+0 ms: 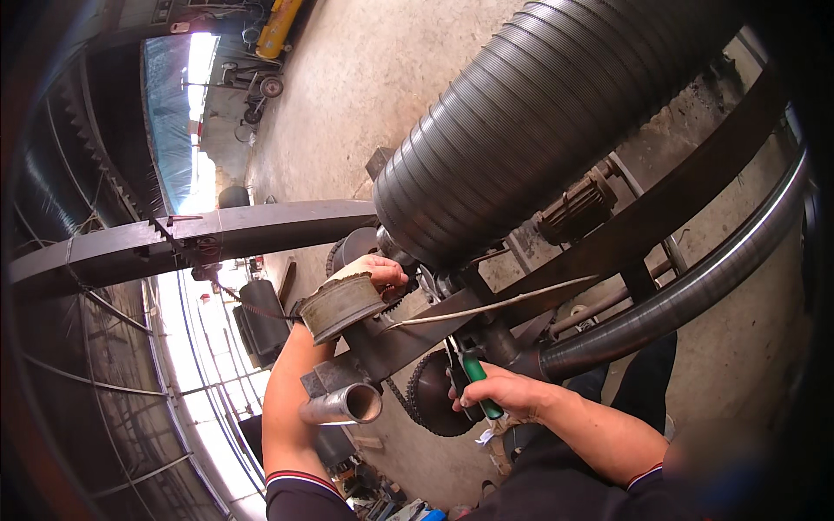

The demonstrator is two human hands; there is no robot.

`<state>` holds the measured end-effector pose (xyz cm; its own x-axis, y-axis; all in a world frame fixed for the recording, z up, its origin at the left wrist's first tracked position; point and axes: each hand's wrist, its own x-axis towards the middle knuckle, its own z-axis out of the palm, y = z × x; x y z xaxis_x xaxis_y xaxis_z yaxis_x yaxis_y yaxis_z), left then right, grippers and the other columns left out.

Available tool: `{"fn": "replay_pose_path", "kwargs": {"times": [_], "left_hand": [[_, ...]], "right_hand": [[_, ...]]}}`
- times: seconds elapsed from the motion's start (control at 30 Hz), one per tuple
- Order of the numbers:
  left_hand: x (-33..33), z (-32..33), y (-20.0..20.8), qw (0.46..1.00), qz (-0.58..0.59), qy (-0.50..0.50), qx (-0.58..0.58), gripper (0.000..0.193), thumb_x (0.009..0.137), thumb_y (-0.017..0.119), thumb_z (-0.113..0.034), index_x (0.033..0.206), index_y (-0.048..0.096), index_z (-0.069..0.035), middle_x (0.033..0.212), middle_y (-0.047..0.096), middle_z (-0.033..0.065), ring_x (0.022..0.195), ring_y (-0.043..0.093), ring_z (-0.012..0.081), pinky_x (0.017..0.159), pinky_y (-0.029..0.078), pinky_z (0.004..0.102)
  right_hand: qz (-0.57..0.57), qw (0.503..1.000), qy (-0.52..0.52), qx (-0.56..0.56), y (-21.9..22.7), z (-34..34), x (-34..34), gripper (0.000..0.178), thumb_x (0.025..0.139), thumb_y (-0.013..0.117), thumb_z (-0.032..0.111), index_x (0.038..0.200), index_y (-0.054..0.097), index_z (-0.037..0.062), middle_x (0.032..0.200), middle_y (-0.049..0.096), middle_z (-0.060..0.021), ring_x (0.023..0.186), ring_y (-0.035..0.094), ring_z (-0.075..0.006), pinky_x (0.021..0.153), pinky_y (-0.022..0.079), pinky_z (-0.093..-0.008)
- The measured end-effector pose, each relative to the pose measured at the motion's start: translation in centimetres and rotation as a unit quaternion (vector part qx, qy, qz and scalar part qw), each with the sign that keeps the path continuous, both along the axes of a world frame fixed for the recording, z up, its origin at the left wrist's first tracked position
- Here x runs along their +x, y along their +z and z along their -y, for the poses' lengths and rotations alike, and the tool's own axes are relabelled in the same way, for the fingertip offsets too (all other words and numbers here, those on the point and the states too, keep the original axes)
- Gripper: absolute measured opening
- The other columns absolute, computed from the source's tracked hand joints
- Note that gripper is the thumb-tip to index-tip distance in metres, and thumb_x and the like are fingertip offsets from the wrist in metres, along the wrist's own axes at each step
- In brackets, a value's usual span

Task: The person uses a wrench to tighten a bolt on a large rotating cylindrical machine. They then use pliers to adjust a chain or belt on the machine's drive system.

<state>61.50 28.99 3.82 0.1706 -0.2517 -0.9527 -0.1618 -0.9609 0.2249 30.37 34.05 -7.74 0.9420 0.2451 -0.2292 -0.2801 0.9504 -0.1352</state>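
My right hand [512,392] is closed round pliers [476,373] with a green handle, which point up toward the steel frame bar [417,334]. My left arm passes behind a worn, wide-rimmed wheel [343,308]. Beyond it my left hand [378,271] has its fingers curled at the shaft end of a large ribbed metal drum [521,130]. What those fingers hold, if anything, is hidden. A dark chain sprocket [439,395] sits just left of my right hand. A thin pale rod [495,306] lies slanted over the frame bar.
A short open pipe [360,404] juts out near my left forearm. To the right run a curved steel pipe [678,295] and a dark beam [660,208], with a motor [578,207] behind them. Another long beam [287,224] crosses at left. A wheeled cart [261,87] stands farther off.
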Motion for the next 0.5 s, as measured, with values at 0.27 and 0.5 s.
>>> {"fn": "replay_pose_path", "kwargs": {"times": [0.27,0.5], "left_hand": [[1.9,-2.2,-2.2,0.94,-0.063,-0.207,-0.263,0.016,0.09,0.063,-0.019,0.081,0.064,-0.007,0.06,0.049,0.0008,0.047,0.04,0.0107,0.044,0.025,0.028],[1.6,-1.6,-1.7,0.898,-0.066,-0.297,-0.318,0.022,0.092,0.059,-0.018,0.075,0.059,-0.004,0.057,0.043,0.001,0.045,0.038,0.012,0.043,0.025,0.0291]], "right_hand": [[0.006,1.0,0.012,-0.024,0.1,0.5,0.3,0.049,0.08,0.067,0.008,0.126,0.054,-0.0027,0.115,0.062,-0.0126,0.108,0.065,-0.0241,0.1,0.048,-0.0365],[-0.004,0.999,-0.011,0.037,0.0,-0.2,0.6,0.05,0.079,0.067,0.004,0.126,0.053,-0.0025,0.106,0.063,-0.012,0.097,0.067,-0.0238,0.09,0.053,-0.0363]]}}
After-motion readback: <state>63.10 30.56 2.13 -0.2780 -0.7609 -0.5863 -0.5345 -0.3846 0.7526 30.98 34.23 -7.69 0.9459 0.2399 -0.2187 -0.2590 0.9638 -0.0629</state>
